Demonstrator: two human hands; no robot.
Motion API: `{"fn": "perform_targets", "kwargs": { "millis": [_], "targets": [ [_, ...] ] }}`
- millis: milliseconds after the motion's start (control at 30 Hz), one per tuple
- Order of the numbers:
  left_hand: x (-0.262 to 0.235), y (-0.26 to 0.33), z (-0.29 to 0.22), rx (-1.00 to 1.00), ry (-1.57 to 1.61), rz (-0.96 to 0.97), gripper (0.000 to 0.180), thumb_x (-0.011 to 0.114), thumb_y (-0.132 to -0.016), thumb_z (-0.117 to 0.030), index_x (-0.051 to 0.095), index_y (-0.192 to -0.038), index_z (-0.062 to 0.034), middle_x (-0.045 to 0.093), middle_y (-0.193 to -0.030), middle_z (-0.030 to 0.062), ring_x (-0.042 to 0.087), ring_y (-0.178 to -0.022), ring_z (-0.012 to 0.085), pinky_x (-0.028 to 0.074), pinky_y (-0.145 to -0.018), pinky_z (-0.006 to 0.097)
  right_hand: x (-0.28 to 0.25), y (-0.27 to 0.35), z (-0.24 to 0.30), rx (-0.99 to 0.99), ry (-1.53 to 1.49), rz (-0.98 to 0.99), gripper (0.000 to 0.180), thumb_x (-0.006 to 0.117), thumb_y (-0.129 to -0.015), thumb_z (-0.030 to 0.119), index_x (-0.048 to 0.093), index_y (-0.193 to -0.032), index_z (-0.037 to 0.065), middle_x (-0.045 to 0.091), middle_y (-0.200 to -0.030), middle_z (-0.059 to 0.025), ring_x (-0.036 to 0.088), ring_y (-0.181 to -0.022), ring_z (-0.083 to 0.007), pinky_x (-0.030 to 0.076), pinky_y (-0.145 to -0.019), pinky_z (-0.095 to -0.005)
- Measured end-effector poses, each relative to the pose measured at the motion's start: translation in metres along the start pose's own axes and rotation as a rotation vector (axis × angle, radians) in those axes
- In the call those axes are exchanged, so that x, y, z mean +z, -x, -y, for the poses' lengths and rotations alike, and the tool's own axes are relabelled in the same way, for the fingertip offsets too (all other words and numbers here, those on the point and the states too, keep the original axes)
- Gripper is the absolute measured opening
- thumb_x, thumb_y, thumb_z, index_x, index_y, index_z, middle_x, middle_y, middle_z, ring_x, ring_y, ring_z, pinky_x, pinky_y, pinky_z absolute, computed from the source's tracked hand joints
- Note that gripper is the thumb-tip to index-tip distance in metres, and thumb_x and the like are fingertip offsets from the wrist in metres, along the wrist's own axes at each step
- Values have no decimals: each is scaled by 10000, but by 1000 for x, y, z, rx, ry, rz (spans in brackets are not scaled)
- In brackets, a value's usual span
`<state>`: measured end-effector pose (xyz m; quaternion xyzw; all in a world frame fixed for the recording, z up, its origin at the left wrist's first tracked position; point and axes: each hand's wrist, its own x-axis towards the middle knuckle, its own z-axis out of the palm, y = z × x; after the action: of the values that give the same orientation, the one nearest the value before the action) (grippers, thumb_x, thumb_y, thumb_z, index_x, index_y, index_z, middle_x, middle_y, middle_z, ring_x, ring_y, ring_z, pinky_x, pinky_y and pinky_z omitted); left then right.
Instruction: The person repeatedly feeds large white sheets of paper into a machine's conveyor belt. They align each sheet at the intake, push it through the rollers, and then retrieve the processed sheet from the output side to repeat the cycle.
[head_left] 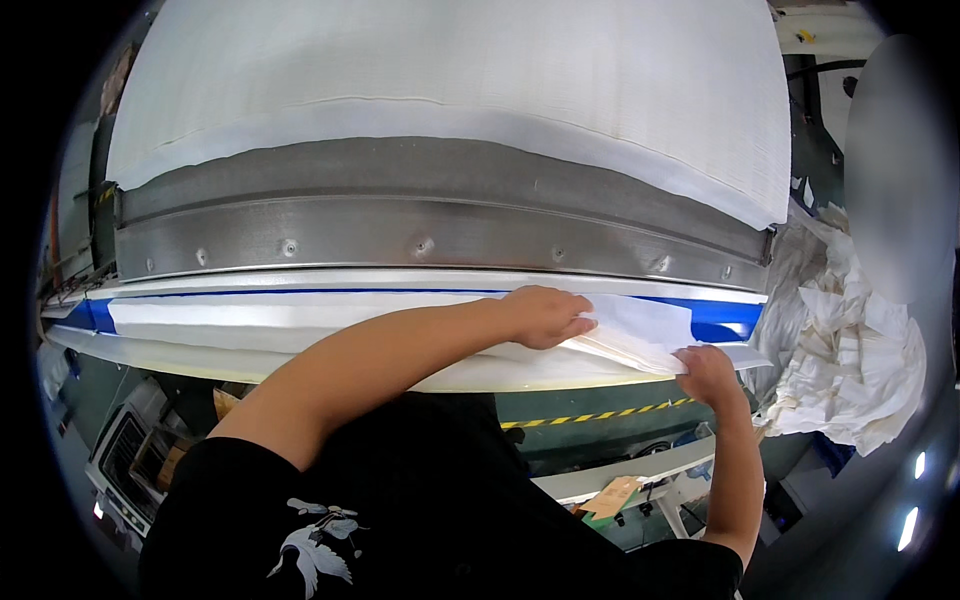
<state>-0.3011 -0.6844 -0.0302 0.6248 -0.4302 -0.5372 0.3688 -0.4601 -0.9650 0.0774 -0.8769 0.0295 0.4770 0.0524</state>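
Note:
Long, thin white sheets [230, 315] lie along a blue-edged ledge in front of me, and I cannot tell whether they are cloth or paper. My left hand [545, 315] reaches across to the right and is closed on the edge of the sheets. My right hand [708, 375] grips their near right corner between thumb and fingers. Between my two hands, several layers [625, 345] show as a slightly raised, fanned edge. Part of each hand's fingertips is hidden in the folds.
Beyond the ledge runs a bolted metal plate [360, 240], with a broad white sheet [450, 60] sloping over it. At the right hangs a heap of crumpled white material [840, 340]. Below stand a white bench [640, 465] and, at lower left, a white-framed unit [125, 450].

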Motion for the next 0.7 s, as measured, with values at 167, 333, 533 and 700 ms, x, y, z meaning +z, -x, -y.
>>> {"fn": "perform_targets", "kwargs": {
  "millis": [167, 333, 533, 700],
  "targets": [
    [-20, 19, 7, -189, -122, 259, 459, 347, -964, -412, 588, -1104, -47, 600, -1082, 191, 574, -971, 343, 434, -851, 442, -19, -37, 30, 84, -230, 210, 483, 601, -659, 295, 631, -1052, 16, 642, -949, -228, 607, -893, -387, 477, -815, -409],
    [-73, 87, 1, -114, -77, -304, 444, 398, -952, -409, 610, -1057, -34, 622, -1024, 179, 595, -912, 317, 463, -808, 404, -5, -93, 43, 37, -345, 409, 583, 652, -646, 404, 628, -1057, -9, 637, -1016, -237, 610, -913, -369, 465, -818, -391],
    [-148, 207, 57, -338, 126, -927, 338, 495, -935, -313, 609, -1109, -48, 655, -951, 105, 616, -866, 209, 474, -795, 300, -1, -111, 54, 169, -397, 359, 263, 700, -669, 321, 654, -675, 62, 657, -644, -47, 606, -594, -163, 476, -584, -288],
    [-172, 316, 150, -459, -114, -1433, 282, 557, -901, -228, 601, -1130, -70, 633, -1027, 112, 607, -949, 227, 477, -808, 306, 3, -112, 61, 150, -243, 258, 254, 663, -692, 308, 622, -631, 65, 643, -619, -82, 610, -594, -208, 474, -600, -336]
  ]
}}
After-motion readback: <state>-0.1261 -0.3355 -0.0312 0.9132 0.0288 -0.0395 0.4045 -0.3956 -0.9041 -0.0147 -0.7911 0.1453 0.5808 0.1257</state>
